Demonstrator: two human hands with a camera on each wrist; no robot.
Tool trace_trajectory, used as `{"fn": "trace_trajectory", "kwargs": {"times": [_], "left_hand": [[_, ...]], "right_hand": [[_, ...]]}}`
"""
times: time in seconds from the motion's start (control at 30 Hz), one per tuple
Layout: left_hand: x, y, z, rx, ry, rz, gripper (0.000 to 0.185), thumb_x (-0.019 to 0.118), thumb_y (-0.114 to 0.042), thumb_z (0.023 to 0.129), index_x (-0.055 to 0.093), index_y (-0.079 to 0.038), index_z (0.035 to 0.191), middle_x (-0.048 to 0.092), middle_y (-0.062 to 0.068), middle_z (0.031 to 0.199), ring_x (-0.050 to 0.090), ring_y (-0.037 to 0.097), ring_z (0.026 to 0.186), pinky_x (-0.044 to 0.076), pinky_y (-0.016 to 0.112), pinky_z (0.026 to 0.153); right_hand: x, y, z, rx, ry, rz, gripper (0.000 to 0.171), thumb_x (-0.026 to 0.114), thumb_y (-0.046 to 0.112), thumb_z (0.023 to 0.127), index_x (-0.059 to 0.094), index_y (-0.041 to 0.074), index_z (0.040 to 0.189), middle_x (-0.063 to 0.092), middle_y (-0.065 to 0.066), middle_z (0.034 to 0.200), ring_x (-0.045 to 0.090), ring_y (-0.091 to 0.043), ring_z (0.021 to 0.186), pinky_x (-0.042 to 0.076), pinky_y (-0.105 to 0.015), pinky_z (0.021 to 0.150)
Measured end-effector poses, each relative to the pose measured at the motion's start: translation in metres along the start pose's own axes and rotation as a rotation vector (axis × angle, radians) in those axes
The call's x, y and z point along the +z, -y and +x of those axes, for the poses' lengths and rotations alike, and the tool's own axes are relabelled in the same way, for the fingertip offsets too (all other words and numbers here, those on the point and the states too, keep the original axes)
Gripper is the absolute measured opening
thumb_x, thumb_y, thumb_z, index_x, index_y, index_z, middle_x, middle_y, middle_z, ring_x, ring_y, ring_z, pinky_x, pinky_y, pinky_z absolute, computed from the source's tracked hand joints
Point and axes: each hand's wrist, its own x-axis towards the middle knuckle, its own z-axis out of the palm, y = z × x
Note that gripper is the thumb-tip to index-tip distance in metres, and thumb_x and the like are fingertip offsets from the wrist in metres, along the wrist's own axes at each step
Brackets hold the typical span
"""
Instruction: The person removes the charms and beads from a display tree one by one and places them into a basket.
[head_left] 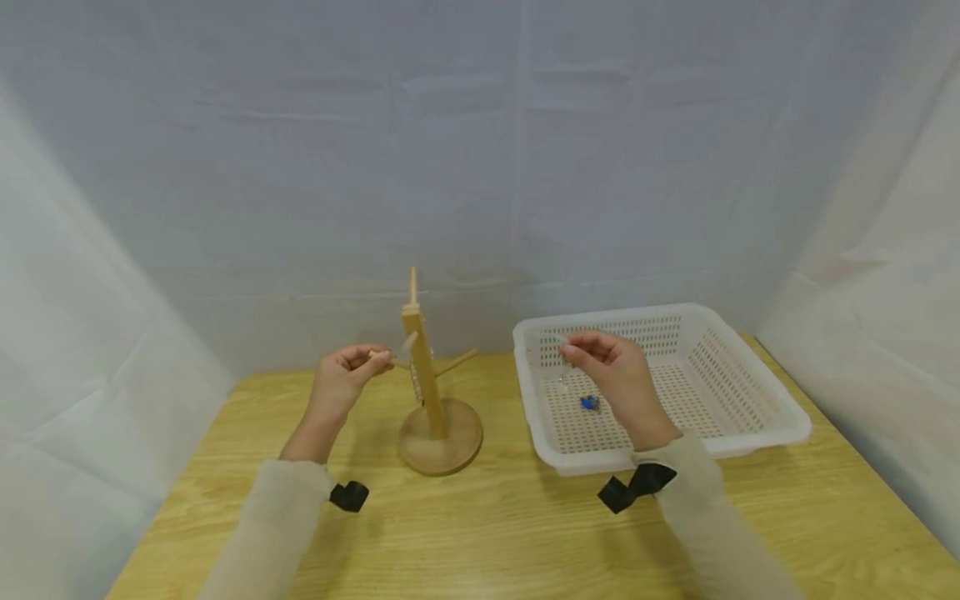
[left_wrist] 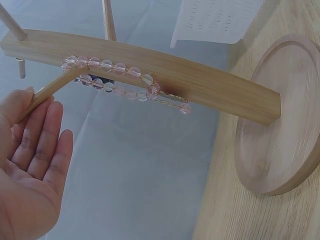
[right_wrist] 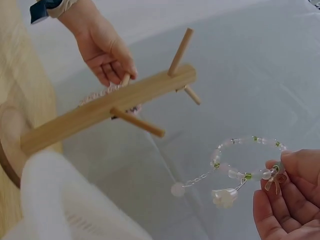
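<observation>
The right hand [head_left: 617, 372] pinches a clear-and-green beaded bracelet [right_wrist: 240, 162] between thumb and fingertips, above the near-left part of the white perforated plastic basket [head_left: 757, 398]. The bracelet hangs in an open loop, with a short chain and a small white flower charm [right_wrist: 223, 197] dangling below. A small blue object [head_left: 589, 403] lies on the basket floor under the hand.

The left hand [head_left: 347, 377] rests its fingertips on the end of one side peg [left_wrist: 46, 93] of the light wooden jewellery stand [head_left: 430, 392], which sits on a round base near the middle of the table [head_left: 480, 533], just left of the basket. Its fingers look only lightly curled, steadying the peg rather than clasping it. A pink beaded bracelet [left_wrist: 117, 80] already hangs where that peg meets the post.

The step in hand seems to be getting the green bracelet onto the stand. To do it well, I judge the loop should be kept spread wide, brought over a bare peg tip from the outer end and slid inward toward the post, so that the chain and charm do not catch. The left hand's bracing should hold the stand from tipping. The free pegs on the basket side look the nearest choice.
</observation>
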Motion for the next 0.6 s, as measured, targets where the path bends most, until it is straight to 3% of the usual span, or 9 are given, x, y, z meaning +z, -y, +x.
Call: {"fn": "trace_trajectory", "kwargs": {"times": [0.27, 0.43, 0.6], "left_hand": [[0.001, 0.003, 0.001, -0.006, -0.01, -0.004, 0.01, 0.07, -0.028, 0.086, 0.07, -0.018, 0.087, 0.069, -0.014, 0.075, 0.067, 0.005, 0.076, 0.048, 0.02, 0.088], [0.002, 0.001, 0.002, 0.012, -0.01, -0.022, 0.009, 0.069, -0.023, 0.088, 0.07, -0.014, 0.088, 0.069, -0.013, 0.074, 0.067, 0.006, 0.076, 0.049, 0.018, 0.086], [0.004, -0.002, 0.001, 0.021, -0.005, -0.039, 0.01, 0.068, -0.019, 0.089, 0.07, -0.01, 0.089, 0.069, -0.013, 0.074, 0.068, 0.01, 0.078, 0.05, 0.016, 0.083]], "right_hand": [[-0.021, -0.012, -0.003, 0.034, -0.01, -0.123, 0.036, 0.069, 0.028, 0.088, 0.066, -0.002, 0.106, 0.07, 0.005, 0.09, 0.065, -0.015, 0.086, 0.052, -0.025, 0.079], [-0.031, -0.02, 0.0, 0.046, 0.002, -0.173, 0.035, 0.069, 0.027, 0.088, 0.066, -0.003, 0.106, 0.07, -0.004, 0.093, 0.065, -0.016, 0.086, 0.052, -0.022, 0.077], [-0.043, -0.028, 0.002, 0.081, 0.013, -0.209, 0.035, 0.067, 0.024, 0.089, 0.065, -0.004, 0.109, 0.07, 0.001, 0.09, 0.064, -0.008, 0.083, 0.051, -0.021, 0.076]]}}
